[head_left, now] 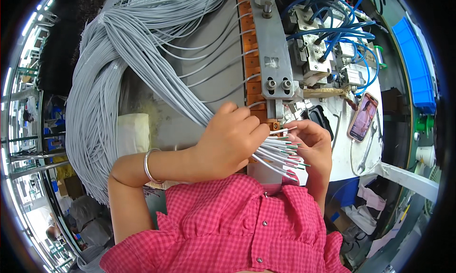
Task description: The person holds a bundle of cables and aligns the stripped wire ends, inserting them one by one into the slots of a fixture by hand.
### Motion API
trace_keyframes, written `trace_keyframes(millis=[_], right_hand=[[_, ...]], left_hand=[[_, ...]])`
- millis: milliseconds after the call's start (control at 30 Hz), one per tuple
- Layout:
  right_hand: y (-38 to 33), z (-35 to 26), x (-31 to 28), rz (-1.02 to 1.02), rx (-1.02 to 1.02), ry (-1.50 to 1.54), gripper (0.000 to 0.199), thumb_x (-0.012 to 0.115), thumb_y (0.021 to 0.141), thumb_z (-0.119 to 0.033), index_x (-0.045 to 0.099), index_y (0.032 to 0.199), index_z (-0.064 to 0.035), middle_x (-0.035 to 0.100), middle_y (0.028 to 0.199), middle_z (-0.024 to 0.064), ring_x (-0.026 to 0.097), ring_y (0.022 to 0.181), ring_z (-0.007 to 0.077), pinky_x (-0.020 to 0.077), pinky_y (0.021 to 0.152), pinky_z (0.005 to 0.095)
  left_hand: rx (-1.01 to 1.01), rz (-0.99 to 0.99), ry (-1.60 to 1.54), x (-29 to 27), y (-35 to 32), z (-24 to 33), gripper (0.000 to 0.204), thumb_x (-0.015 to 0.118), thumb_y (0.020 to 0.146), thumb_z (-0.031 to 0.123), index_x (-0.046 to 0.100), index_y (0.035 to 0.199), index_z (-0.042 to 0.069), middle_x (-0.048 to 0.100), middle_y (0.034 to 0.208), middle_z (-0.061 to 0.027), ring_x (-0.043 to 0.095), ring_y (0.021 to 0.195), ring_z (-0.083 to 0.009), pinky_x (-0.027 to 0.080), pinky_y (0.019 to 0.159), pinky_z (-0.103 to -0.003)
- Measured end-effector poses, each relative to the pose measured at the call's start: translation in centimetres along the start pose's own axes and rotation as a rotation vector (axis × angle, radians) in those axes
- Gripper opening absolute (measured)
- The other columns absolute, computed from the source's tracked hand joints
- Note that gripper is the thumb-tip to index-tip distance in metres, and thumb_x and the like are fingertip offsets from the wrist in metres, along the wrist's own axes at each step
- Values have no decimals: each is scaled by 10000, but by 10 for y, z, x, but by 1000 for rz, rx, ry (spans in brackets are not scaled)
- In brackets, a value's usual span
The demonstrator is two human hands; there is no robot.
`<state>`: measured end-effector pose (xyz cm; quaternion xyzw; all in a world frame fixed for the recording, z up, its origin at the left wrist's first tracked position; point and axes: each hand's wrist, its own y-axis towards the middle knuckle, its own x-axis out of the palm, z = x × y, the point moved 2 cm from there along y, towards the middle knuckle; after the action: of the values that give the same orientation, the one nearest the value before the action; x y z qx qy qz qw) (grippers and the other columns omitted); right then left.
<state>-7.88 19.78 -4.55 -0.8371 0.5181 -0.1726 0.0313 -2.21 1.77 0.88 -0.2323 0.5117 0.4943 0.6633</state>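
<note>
My left hand (232,139) is closed around a thick bundle of thin grey cables (164,85). Their stripped ends (280,152) fan out to the right of my fist, showing small green, red and white inner wires. My right hand (311,142) is bent in beside these ends, thumb and forefinger pinching near the tip of one grey cable (279,131). Just beyond both hands runs an orange block strip (251,66), with several single grey cables leading into it from the left. Over the strip stands a grey metal machine head (271,50).
A large mass of grey cables (92,111) hangs over the table's left side. Pneumatic valves (311,50) with blue hoses (349,33) stand at the back right. A phone (363,116) and a wrench (368,149) lie to the right. A blue bin (413,64) is farther right.
</note>
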Motion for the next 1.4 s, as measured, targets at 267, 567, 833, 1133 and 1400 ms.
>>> trace_keyframes(millis=[267, 567, 833, 1133, 1400], right_hand=[[-3, -1, -3, 55, -11, -13, 63, 640, 767, 47, 639, 828, 31, 627, 749, 51, 567, 659, 71, 428, 592, 185], [0, 5, -4, -278, 95, 163, 79, 674, 748, 16, 618, 802, 29, 639, 747, 65, 544, 578, 52, 389, 491, 156], [0, 0, -3, -31, 20, -88, 111, 676, 736, 25, 606, 821, 23, 636, 740, 67, 528, 536, 41, 389, 472, 153], [0, 7, -2, -15, -22, 19, 63, 675, 779, 6, 614, 782, 18, 597, 667, 23, 466, 484, 24, 325, 412, 157], [8, 20, -4, -69, 102, -16, 88, 600, 863, -85, 573, 826, -9, 552, 642, -10, 410, 488, 5, 274, 413, 162]], left_hand=[[12, 47, -108, -2, -3, 0, 235, 591, 552, 21, 527, 778, 24, 455, 685, -77, 467, 737, -252, 359, 629, -356], [5, 13, -50, -2, -1, 0, 198, 610, 548, 35, 506, 716, 42, 445, 678, -69, 448, 715, -252, 355, 619, -358], [-1, 2, -35, -1, -1, 2, 195, 615, 535, 35, 500, 692, 51, 451, 689, -64, 452, 723, -246, 345, 630, -355], [97, 6, -46, 5, -3, 1, 219, 614, 530, 39, 503, 718, 52, 472, 709, -64, 460, 739, -244, 350, 654, -362], [-27, -4, -6, -7, -1, 0, 259, 595, 509, 19, 518, 755, 45, 475, 699, -63, 476, 767, -246, 355, 694, -376]])
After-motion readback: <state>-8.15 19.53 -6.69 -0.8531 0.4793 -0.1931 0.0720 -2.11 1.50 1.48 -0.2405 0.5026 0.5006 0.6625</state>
